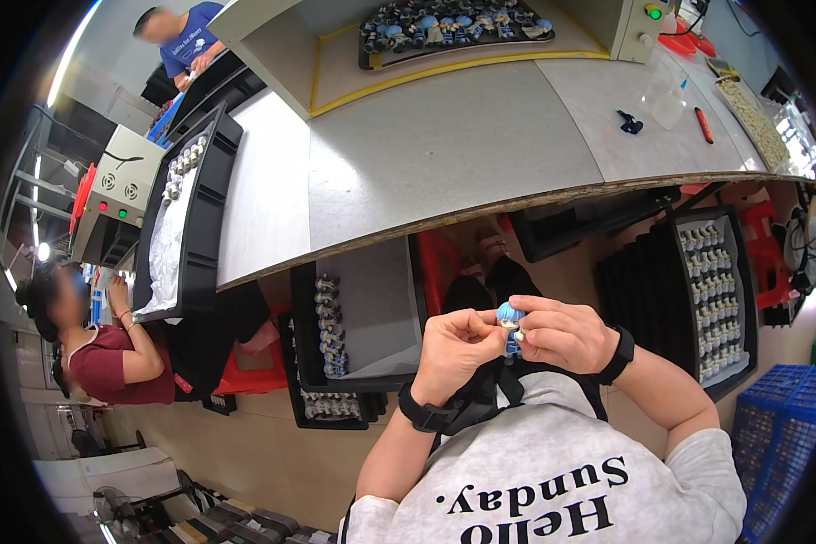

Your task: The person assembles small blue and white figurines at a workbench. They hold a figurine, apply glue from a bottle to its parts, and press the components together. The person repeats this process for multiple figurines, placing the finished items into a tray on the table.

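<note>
Between my two hands, close to my chest, is a small figurine [510, 315] with light-blue hair and a blue and white body. My left hand [461, 349] pinches it low on its left side with thumb and forefinger. On the other side my right hand [562, 334] grips it, fingers over the head and thumb by the body. The fingers cover much of the figurine, so its finer parts are hidden. Beyond the hands lies the grey worktable [426, 154], whose front edge is in front of me.
On the table's far side a box-like booth [272, 45] holds a dark tray [368, 60] of blue-haired figurines. Black trays [408, 299] with figurines stand below the edge, and another [743, 299] at right. Blue crates [780, 435] stand lower right. A co-worker [118, 363] sits at left.
</note>
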A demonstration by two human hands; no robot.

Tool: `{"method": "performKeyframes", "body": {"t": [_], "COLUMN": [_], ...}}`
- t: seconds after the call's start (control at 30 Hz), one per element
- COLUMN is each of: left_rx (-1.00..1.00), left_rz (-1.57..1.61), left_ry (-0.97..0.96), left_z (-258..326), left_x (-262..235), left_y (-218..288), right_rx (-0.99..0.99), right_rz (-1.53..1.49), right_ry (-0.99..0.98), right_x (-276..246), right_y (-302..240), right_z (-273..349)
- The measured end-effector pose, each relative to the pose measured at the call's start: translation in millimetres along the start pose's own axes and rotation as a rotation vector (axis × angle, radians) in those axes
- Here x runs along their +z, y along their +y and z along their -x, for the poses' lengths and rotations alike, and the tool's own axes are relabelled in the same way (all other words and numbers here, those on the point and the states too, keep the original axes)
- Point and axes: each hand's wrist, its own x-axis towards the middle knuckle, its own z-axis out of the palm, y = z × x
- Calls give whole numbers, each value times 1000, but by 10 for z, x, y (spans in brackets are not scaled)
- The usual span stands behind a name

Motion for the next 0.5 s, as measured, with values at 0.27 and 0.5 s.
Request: {"method": "performKeyframes", "body": {"t": [0.27,0.5], "left_rx": [-9,-19], "left_rz": [3,-12], "left_ry": [-5,7], "left_z": [-6,-9], "left_x": [-13,1], "left_y": [-11,1], "right_rx": [8,11], "right_rz": [-9,-8], "right_ry": [-5,-8], "right_x": [-5,-8], "right_y": [2,4], "right_z": [0,-1]}}
